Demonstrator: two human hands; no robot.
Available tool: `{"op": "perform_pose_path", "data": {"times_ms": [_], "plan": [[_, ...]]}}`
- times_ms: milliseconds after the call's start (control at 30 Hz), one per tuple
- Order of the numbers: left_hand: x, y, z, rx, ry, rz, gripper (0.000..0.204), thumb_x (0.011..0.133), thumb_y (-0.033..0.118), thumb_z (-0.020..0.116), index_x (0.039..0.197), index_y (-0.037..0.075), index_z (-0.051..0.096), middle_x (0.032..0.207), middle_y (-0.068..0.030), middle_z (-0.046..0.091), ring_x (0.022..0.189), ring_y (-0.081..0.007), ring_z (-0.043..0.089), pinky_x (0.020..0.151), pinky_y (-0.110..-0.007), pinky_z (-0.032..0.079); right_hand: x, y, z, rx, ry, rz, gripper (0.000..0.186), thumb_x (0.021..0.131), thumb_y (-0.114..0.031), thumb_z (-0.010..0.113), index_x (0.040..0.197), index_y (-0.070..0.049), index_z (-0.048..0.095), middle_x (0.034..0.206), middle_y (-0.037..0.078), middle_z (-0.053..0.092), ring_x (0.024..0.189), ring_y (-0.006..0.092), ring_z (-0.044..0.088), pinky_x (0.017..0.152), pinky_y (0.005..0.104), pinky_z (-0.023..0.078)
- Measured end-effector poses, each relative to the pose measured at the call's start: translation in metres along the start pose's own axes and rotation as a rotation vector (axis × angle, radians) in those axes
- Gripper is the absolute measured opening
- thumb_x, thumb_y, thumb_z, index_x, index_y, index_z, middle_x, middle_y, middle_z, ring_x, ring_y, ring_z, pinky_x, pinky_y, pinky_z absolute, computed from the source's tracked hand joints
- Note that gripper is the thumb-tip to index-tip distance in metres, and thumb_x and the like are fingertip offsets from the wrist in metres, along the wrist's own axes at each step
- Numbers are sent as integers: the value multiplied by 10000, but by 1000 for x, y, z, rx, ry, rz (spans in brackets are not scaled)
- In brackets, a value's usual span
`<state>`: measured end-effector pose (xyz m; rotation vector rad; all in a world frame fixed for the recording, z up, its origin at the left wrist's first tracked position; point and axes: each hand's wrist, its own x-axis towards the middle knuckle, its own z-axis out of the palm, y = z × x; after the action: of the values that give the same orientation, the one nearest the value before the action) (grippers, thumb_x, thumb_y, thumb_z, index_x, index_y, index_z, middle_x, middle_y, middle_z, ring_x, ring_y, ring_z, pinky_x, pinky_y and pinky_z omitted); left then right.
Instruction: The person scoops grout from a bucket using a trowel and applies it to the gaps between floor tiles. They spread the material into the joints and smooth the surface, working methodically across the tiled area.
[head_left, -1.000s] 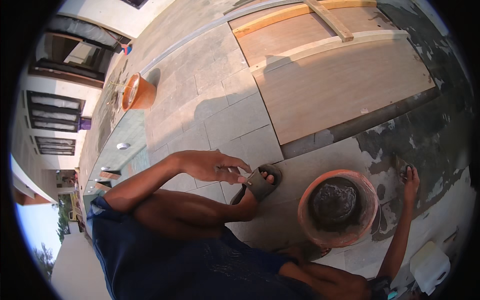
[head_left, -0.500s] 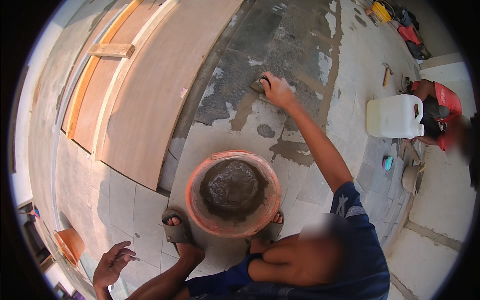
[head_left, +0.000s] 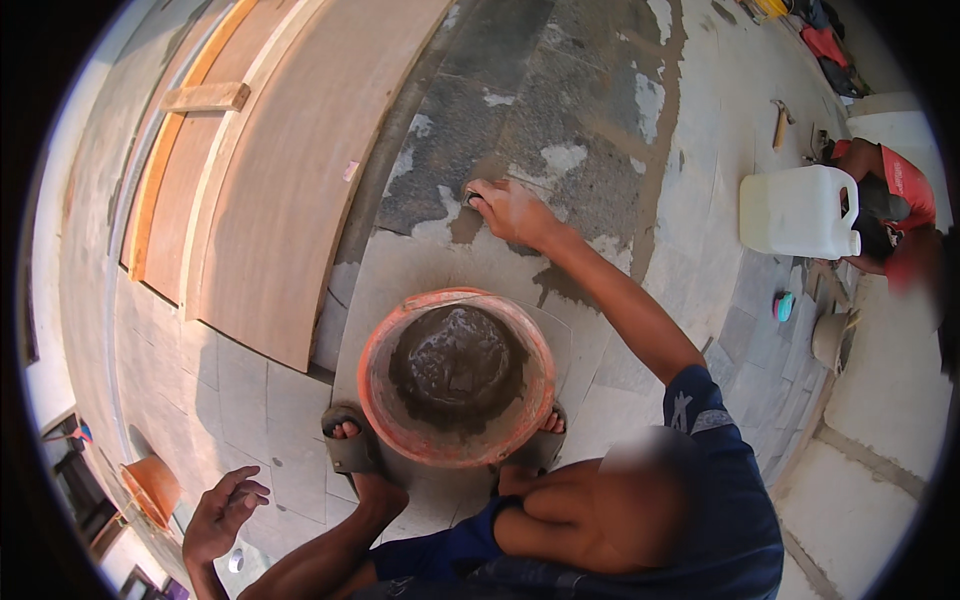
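My right hand [head_left: 512, 212] reaches out over the floor beyond the bucket, fingers closed around a small spreader [head_left: 472, 196] dirty with cement. The hand covers most of this tool, so its exact shape is hidden. Under and around it, wet grey cement slurry [head_left: 465, 228] coats the dark tiles. An orange bucket [head_left: 372, 400] stands between my sandalled feet, with wet grey slurry [head_left: 460, 365] in it. At the lower left my left hand [head_left: 222, 515] is raised beside my knee, its fingers loosely bent and apart, holding nothing visible.
A large wooden board [head_left: 290, 200] with battens lies at the left. To the right are a translucent jerrycan [head_left: 795, 212], a hammer [head_left: 781, 124] and a turquoise object [head_left: 783, 306]. A co-worker in red [head_left: 905, 180] crouches beyond. Another orange bucket [head_left: 152, 490] sits lower left.
My right hand, with the spreader, has moved nearer and to the left across the tiles. My left hand stays raised, nearly in the same place. The view has shifted slightly.
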<state>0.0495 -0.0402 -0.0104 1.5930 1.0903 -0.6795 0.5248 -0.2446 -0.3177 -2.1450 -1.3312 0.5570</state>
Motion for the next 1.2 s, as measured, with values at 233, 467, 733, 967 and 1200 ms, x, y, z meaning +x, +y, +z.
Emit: {"op": "perform_pose_path", "data": {"times_ms": [233,467,733,967,1200], "plan": [[1,15,4,39,-2,69,557,941,379,603,1300,-31,489,976,-133,678,931,-202,664,837,-314,500,-22,-20,8,64,-209,-53,348,997,-310,436,1269,-109,520,1099,218,622,1028,421,581,884,497,463],[3,44,10,53,-31,147,517,945,311,608,1315,-27,481,1010,-140,671,970,-207,651,869,-322,494,-39,-32,11,109,-327,-75,365,1002,-333,443,1276,-106,524,1120,206,617,1078,397,558,910,490,442],[7,79,25,126,-134,176,432,957,169,591,1326,-23,473,1039,-139,661,986,-210,643,904,-325,486,-62,-58,-52,467,91,258,323,982,-273,504,1206,-47,565,937,168,663,805,344,625,737,394,486],[21,93,25,168,-217,240,425,957,137,589,1343,-1,476,1044,-138,656,977,-205,640,874,-330,512,-121,-147,-110,515,50,60,278,969,-199,541,1187,-30,584,862,119,659,722,232,626,679,310,496],[45,120,31,352,-280,444,422,956,147,586,1344,14,486,1034,-146,659,983,-235,644,912,-358,497,-168,-166,1,-90,-304,-129,361,875,-72,547,1228,2,549,1056,189,654,982,345,633,820,436,523]]}}
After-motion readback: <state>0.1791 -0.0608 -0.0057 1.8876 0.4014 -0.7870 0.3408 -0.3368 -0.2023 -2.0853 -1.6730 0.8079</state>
